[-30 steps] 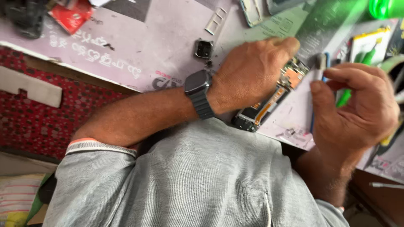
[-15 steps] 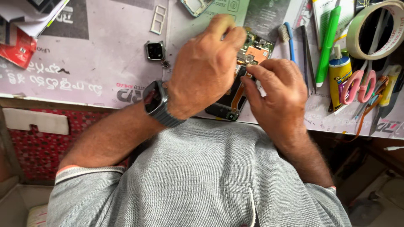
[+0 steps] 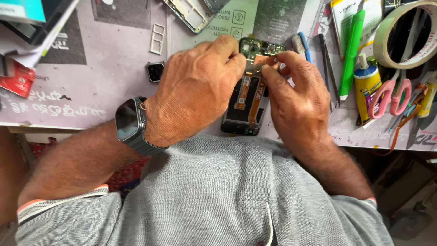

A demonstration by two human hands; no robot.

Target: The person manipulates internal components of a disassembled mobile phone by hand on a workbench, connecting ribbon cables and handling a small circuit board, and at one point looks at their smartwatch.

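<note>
One opened phone [image 3: 246, 107] lies at the mat's near edge, centre. Left hand [image 3: 195, 91] and right hand [image 3: 298, 98] both pinch its upper board, fingers closed. At 3 o'clock: one green pen [image 3: 350, 43], one glue bottle [image 3: 366, 86], one pair of pink scissors [image 3: 387, 98], crowding that side. At 9 o'clock, one small camera module [image 3: 154, 71], open mat around it.

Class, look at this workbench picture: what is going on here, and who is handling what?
A person is working with both hands on an opened phone that lies on a cluttered repair mat. The left hand and the right hand meet over its top end, their fingers pinching a small part at the green circuit board. Orange ribbon cables show inside. A green pen, a glue bottle, pink scissors and a tape roll lie to the right.
</note>
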